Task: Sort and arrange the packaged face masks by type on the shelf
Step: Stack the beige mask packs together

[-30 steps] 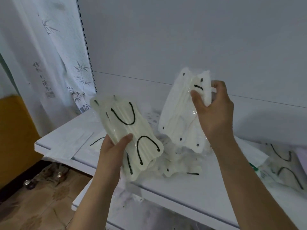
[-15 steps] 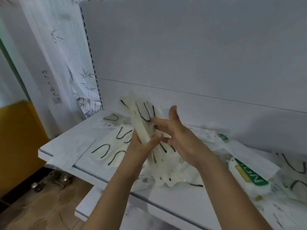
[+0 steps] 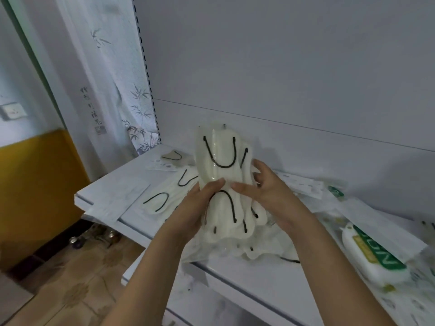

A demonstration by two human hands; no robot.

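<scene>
Head view: both hands hold a stack of packaged white masks (image 3: 221, 182) upright above the white shelf (image 3: 237, 276), its black ear loops facing the camera. The left hand (image 3: 200, 203) grips the stack's left edge, thumb across the front and fingers curled behind. The right hand (image 3: 266, 191) grips the right edge, thumb on the front, fingers wrapped round the back.

Below the stack, loose clear-wrapped masks (image 3: 235, 245) lie heaped on the shelf. Left of the stack, more black-looped masks (image 3: 164, 198) lie flat. Right of the stack sits a green-labelled pack (image 3: 374, 257) beside flat white packets (image 3: 303, 184). A bamboo-printed curtain (image 3: 113, 90) hangs left of the shelf.
</scene>
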